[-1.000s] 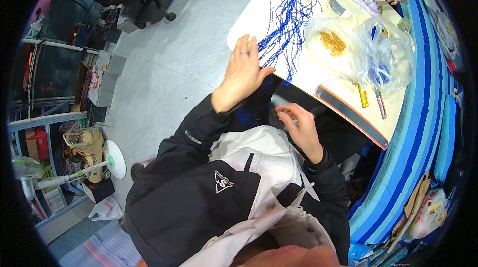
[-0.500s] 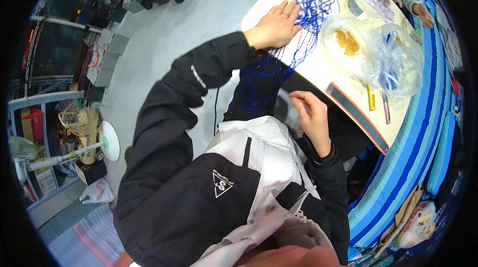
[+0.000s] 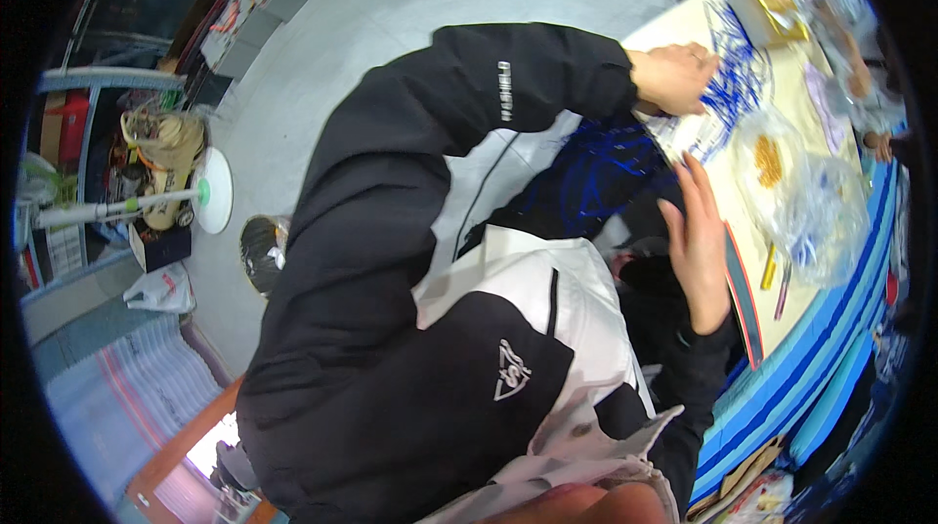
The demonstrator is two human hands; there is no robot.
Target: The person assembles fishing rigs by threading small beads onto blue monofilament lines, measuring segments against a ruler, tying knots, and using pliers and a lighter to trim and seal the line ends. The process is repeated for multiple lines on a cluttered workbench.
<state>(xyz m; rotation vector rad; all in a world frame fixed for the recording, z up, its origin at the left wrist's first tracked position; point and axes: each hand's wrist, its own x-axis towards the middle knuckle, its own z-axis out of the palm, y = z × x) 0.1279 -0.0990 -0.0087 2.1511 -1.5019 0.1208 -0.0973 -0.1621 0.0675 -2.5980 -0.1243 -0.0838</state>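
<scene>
A tangle of thin blue cords [image 3: 738,84] is spread over the cream table [image 3: 792,314], and more blue strands hang past its edge over dark fabric by my lap. My left hand [image 3: 674,78] reaches across to the near side of this tangle, its fingers bent down on the cords; the fingertips are partly hidden. Close to the table's edge, below the left hand, my right hand [image 3: 700,246] is held with fingers stretched and thumb apart, nothing visible in it.
Clear plastic bags lie on the table, one with small gold pieces [image 3: 769,161]. A gold box [image 3: 770,16], a yellow stick-like item [image 3: 768,268] and a dark red-edged strip [image 3: 743,299] are nearby. Another person's hand [image 3: 879,145] shows at far right. A white fan [image 3: 213,190] stands left.
The view has swung, shifting the table rightward. My left hand's fingers went from flat to bent on the cords. My right hand has risen towards the table edge, fingers straightening.
</scene>
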